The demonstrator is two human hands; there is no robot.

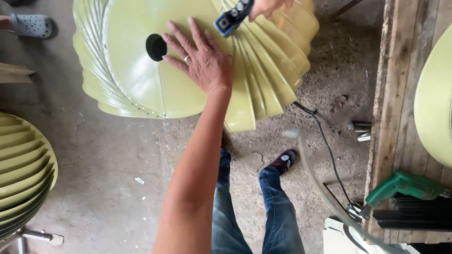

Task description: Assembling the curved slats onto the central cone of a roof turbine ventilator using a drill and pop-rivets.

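1. Bare concrete floor (117,178) fills most of my view, dusty and cracked, with a wooden worktop (395,94) along the right edge carrying a green power drill (405,186).

2. My left hand (200,59) lies flat on the pale green finned dome (141,70), grip spread wide, fingers fanned and pinching nothing. The palm presses the smooth top panel.

3. The dome's round centre hole (156,47) sits just beside my left fingertips, on the far-left side of that grip, not quite touching as far as I can tell.

4. My right hand (268,7) is at the top edge, mostly cut off. Its grip is closed around a blue handheld tool (233,18); I cannot tell exactly how the fingers wrap it.

5. That tool's long axis runs diagonally, its dark end pointing down-left toward my left hand, and it hovers over or touches the ribbed fins just beyond the left grip. Contact I cannot confirm.

6. Of the two, the left grip is nearer the hole; the right grip is nearer the curved fins on the dome's right flank.

7. Below the grips I see my jeans and one dark shoe (284,161), with a black cable (329,155) trailing past.

8. Another stack of green fins (23,164) rests at far left; someone else's grey clog (32,25) shows top left.
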